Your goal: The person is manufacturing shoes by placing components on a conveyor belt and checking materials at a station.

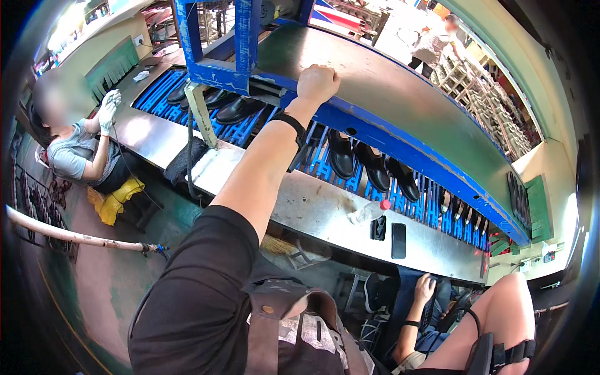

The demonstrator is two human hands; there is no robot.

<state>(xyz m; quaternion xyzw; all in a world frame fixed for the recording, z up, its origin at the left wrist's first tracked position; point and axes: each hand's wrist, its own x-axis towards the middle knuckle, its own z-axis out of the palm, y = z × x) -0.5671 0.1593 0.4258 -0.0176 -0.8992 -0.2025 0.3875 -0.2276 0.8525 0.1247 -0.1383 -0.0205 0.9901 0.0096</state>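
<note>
My left arm reaches forward over the workbench, with a black band round the wrist. My left hand (319,83) is closed, knuckles up, over the near edge of a raised dark shelf (387,78) with a blue frame. Its palm side is hidden, so I cannot make out what the fingers hold, if anything. Below the shelf, black shoes (340,156) lie on a blue slatted conveyor (322,147), and more black shoes (237,111) lie to the left of my forearm. At the lower right a bent bare arm with black straps shows; its hand is out of sight.
A co-worker in white gloves (107,115) sits at the left. Another person's hand (425,289) shows low at the right. A phone (399,240), a small black item (378,228) and a red-capped clear bottle (375,211) lie on the metal bench edge (306,203). A pale pole (81,231) juts in at left.
</note>
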